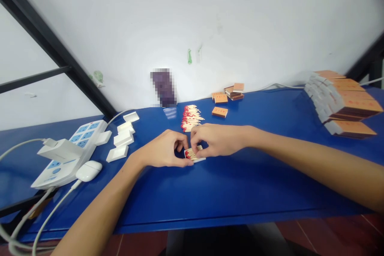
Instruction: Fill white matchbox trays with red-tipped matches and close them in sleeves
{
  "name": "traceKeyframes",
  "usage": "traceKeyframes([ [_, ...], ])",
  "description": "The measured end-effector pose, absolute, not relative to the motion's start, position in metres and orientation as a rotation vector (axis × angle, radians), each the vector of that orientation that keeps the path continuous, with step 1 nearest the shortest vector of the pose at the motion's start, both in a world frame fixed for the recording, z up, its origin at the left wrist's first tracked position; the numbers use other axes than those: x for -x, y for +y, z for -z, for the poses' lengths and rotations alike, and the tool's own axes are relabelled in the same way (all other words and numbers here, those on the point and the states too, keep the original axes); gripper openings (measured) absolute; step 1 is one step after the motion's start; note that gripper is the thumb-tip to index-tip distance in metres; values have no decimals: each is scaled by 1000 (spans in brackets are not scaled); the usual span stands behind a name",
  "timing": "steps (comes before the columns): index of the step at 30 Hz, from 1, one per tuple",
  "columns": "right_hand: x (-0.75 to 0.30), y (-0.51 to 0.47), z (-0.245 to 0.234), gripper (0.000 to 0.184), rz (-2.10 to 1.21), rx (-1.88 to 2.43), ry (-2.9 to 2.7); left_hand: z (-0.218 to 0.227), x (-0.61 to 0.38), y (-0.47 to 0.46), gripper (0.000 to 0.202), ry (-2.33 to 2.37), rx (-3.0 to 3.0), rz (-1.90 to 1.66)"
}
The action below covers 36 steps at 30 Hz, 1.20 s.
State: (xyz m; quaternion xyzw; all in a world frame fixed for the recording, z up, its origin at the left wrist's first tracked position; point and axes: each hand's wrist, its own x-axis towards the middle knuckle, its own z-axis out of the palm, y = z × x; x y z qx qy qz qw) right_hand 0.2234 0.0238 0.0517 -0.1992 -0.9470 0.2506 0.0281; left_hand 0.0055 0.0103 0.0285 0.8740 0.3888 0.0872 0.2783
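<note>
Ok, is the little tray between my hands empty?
Not empty: red-headed matches show inside the tray. Whether it's full, I can't tell; your right hand covers part.

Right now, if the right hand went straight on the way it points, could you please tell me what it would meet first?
The right hand, at the tray of matches, would probably meet the left hand first, though depth is unclear.

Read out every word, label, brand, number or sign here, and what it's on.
No text reads clearly.
Lone matchbox: red marks, too small to read.
Matchboxes by the wall: red marks, too small.
Stacked matchboxes on the right: faint marks, too blurred.
Power strip: tiny marks, unreadable.
Purple patch: pixelated, nothing legible.
White tray with matches: no writing seen.
</note>
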Motion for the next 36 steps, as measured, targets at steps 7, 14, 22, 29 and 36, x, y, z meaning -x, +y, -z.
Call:
traceKeyframes([
  [7,-223,23,-50,9,-748,748,-2878,-29,-6,10,42,1050,-2332,-234],
  [14,-223,23,-50,12,-830,773,-2827,-28,-2,13,29,1014,-2274,-263],
  [22,-223,25,-48,16,-803,815,-2854,-25,-3,13,28,996,-2330,-247],
  [29,-221,23,-48,15,-834,798,-2802,-23,-5,12,20,1018,-2391,-241],
  [36,-225,34,-43,23,-1109,872,-2756,-20,-5,14,26,1020,-2381,-257],
])
